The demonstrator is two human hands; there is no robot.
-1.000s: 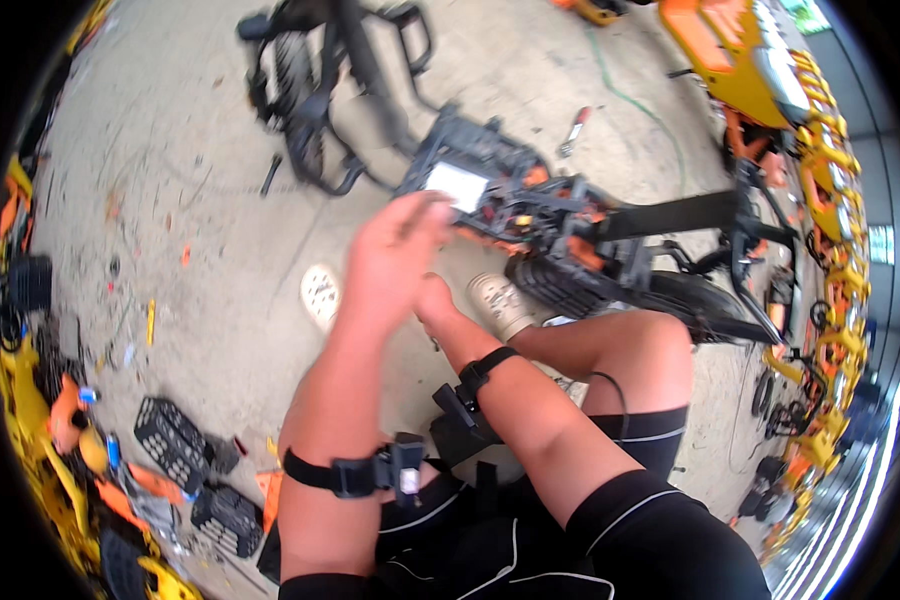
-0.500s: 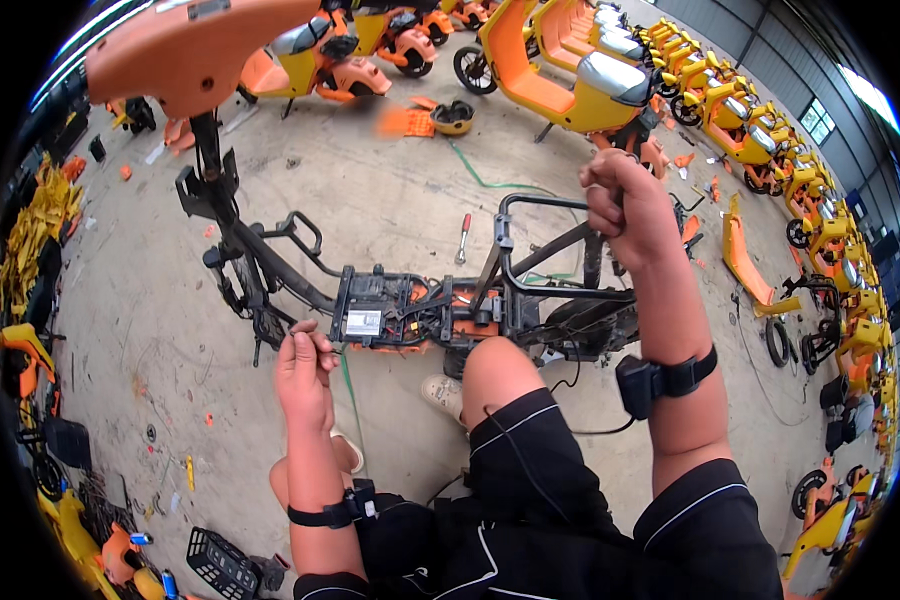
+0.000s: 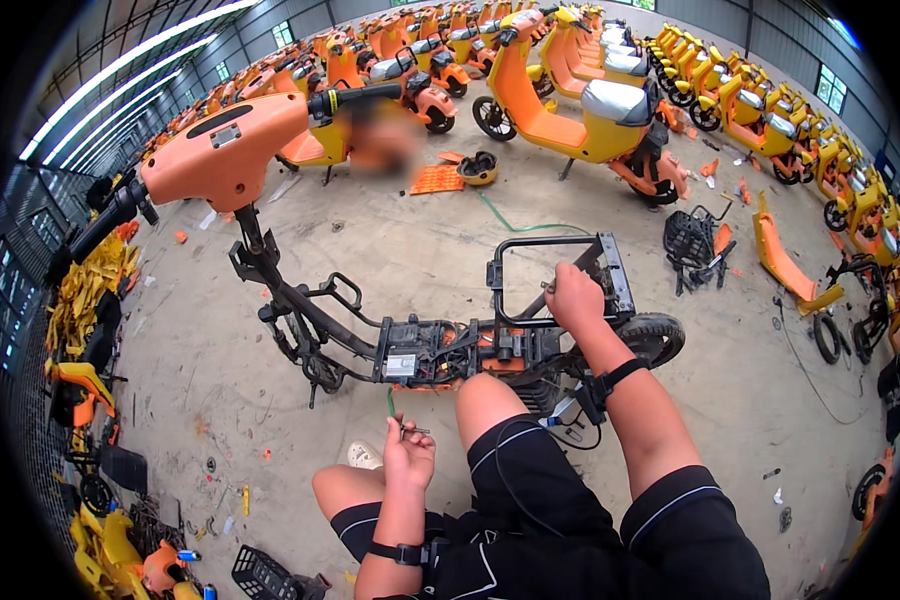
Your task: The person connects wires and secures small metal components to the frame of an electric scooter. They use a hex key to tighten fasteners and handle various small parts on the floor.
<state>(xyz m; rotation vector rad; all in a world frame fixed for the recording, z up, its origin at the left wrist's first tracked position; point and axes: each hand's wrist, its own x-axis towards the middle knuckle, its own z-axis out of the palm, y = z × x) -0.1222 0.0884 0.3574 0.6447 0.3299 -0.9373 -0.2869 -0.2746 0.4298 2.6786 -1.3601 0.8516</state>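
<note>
Before me stands a stripped scooter frame (image 3: 315, 313), with its orange handlebar cover (image 3: 232, 150) at the left. My left hand (image 3: 410, 460) is palm up above my lap, its fingers pinched round a thin metal piece (image 3: 416, 431), bolt-like in shape. Over the rear of the chassis, my right hand (image 3: 577, 300) is closed beside the black tubular seat frame (image 3: 555, 241). A small dark bit shows at its fingertips, too small to name. Wires and a box with a white label (image 3: 401, 365) lie in the open middle of the chassis.
The rear wheel (image 3: 655, 338) is right of my right hand. Beyond the chassis are a yellow helmet (image 3: 480, 170), a black basket (image 3: 688, 238) and rows of yellow-orange scooters (image 3: 610, 105). An orange panel (image 3: 782, 258) lies to the right; another black basket (image 3: 260, 575) sits at lower left.
My view has tilted up. My right hand has come down from above the seat frame to its inner side. My left hand has drawn back toward my lap and turned palm up.
</note>
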